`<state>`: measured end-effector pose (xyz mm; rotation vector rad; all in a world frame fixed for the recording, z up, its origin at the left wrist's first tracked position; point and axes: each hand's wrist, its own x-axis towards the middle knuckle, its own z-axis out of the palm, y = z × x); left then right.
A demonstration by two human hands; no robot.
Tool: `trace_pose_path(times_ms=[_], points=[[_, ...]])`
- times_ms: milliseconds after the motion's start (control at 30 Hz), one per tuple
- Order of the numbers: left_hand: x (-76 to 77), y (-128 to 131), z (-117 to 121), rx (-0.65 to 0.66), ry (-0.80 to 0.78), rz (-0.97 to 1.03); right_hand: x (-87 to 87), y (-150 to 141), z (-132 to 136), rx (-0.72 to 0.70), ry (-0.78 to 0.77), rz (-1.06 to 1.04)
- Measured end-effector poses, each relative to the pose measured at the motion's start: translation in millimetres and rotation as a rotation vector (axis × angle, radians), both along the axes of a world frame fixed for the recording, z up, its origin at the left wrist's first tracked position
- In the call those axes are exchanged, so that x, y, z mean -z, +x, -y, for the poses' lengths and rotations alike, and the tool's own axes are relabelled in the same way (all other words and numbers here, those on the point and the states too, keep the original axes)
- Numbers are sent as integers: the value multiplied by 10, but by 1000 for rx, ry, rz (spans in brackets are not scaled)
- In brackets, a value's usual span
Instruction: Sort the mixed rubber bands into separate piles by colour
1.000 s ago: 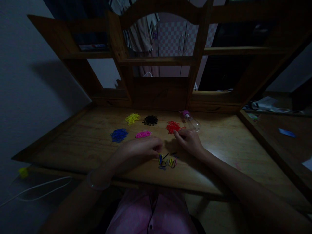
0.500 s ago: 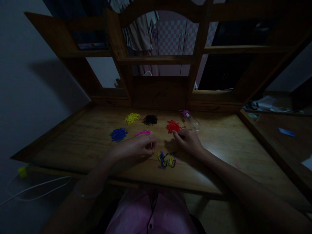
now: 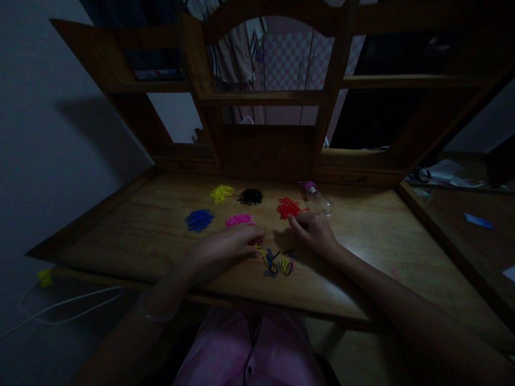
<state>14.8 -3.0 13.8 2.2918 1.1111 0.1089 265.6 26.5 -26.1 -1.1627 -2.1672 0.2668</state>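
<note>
My left hand (image 3: pixel 237 241) is over the table with its fingers curled together at the left edge of a small mixed heap of coloured loops (image 3: pixel 277 262), rubber bands by their look. A yellow loop (image 3: pixel 259 250) lies by its fingertips; whatever they pinch is hidden. Thumb and index finger of my right hand (image 3: pixel 314 230) are closed at the near edge of a red pile (image 3: pixel 288 207); what is between them is too small to tell. Beyond my left hand are a pink pile (image 3: pixel 239 220), partly covered, a blue pile (image 3: pixel 199 220), a yellow pile (image 3: pixel 221 193) and a black pile (image 3: pixel 250 196).
A clear bulb-shaped bottle with a pink cap (image 3: pixel 321 202) lies behind my right hand. A wooden shelf unit (image 3: pixel 265 155) rises along the back of the wooden table (image 3: pixel 132 230). At the lower left, a white cable (image 3: pixel 72 303) hangs by the table's edge.
My left hand has lowered slightly and moved right toward the mixed heap, uncovering more of the pink pile. My right hand stays by the red pile. The view has shifted a little.
</note>
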Motion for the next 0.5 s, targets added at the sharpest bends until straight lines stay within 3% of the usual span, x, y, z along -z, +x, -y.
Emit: trace_pose_path(times_ms=[200, 367, 500], points=[[52, -9, 41, 29, 41, -7, -17, -7, 10, -7, 18, -8], [211, -113, 167, -67, 116, 37, -8, -15, 9, -6, 12, -2], [130, -102, 220, -79, 60, 39, 6, -12, 5, 0, 18, 1]])
